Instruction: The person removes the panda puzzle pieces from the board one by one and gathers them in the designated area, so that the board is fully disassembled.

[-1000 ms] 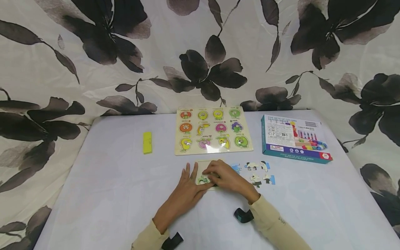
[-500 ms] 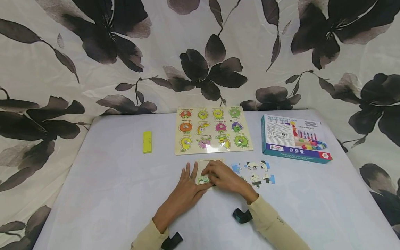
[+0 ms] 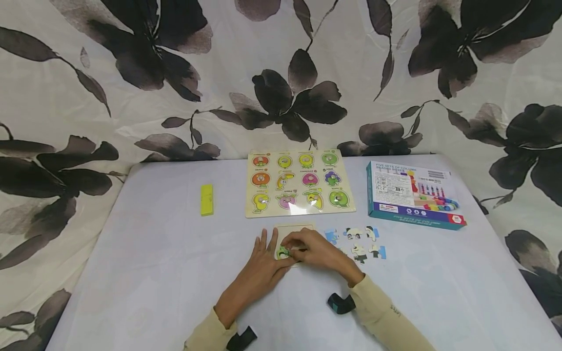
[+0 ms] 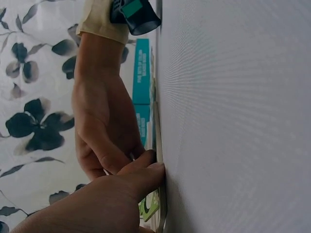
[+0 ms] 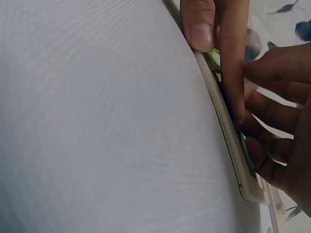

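Observation:
A small wooden puzzle tray [image 3: 295,227] lies in front of me with a green puzzle piece [image 3: 282,252] at its lower left. My left hand [image 3: 259,268] rests at the tray's left and near edges, fingers straight and spread, index finger and thumb touching it. Over the tray, my right hand [image 3: 313,248] has curled fingers and pinches the green piece. In the left wrist view the green piece [image 4: 149,208] looks tilted up from the tray. Both hands [image 5: 277,116] hide much of the tray in the right wrist view.
Right of the tray lie several loose panda puzzle pieces [image 3: 359,253] and a blue piece [image 3: 331,236]. Behind stands a fruit puzzle board [image 3: 300,165]. A boxed bead set [image 3: 414,195] is at right, a yellow block [image 3: 207,200] at left.
My right hand has shifted slightly left, and the green piece under its fingers has tilted and moved a little left. The left hand keeps its place.

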A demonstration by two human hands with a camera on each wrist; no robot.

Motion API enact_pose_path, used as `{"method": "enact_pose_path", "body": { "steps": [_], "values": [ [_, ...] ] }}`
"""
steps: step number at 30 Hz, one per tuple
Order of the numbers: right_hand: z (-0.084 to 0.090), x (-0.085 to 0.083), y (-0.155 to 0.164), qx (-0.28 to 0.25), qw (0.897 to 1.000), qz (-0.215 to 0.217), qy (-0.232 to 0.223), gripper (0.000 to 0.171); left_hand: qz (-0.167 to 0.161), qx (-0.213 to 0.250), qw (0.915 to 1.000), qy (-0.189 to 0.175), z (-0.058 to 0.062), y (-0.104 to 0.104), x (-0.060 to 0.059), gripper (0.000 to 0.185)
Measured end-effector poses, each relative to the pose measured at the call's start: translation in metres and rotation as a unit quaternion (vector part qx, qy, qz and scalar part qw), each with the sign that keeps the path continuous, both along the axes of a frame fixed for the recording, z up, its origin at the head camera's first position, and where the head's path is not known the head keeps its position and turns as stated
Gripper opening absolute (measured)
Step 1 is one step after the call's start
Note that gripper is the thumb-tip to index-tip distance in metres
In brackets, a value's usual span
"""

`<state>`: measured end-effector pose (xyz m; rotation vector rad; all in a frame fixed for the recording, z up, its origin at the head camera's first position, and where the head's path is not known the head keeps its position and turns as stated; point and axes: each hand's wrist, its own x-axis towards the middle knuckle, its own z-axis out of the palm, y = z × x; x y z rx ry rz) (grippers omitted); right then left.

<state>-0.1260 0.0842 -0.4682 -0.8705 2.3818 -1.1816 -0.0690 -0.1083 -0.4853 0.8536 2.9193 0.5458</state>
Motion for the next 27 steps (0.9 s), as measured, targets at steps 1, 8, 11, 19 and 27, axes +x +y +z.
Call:
{"method": "enact_pose_path", "body": {
  "steps": [1,8,11,19,27],
  "values": [
    [0.0,0.0,0.0,-0.002,1.0,0.002,-0.003,0.022,-0.001,0.0,1.0,0.001,0.0,0.0,0.0,0.027],
    [-0.005,-0.001,-0.004,-0.012,1.0,-0.003,0.011,0.021,-0.004,-0.003,1.0,0.003,-0.001,-0.001,0.0,0.026],
    [-0.006,-0.001,-0.005,-0.018,1.0,-0.009,0.016,0.02,-0.003,-0.006,1.0,0.004,-0.001,-0.001,0.001,0.027],
    [-0.003,-0.004,-0.004,-0.027,0.998,-0.059,0.021,0.017,0.0,-0.012,0.9999,0.004,-0.002,0.001,0.0,0.034],
    [0.005,-0.005,0.024,-0.054,0.992,-0.115,-0.005,0.019,0.01,-0.006,0.9999,-0.009,-0.002,0.003,-0.002,0.037]
  ]
}}
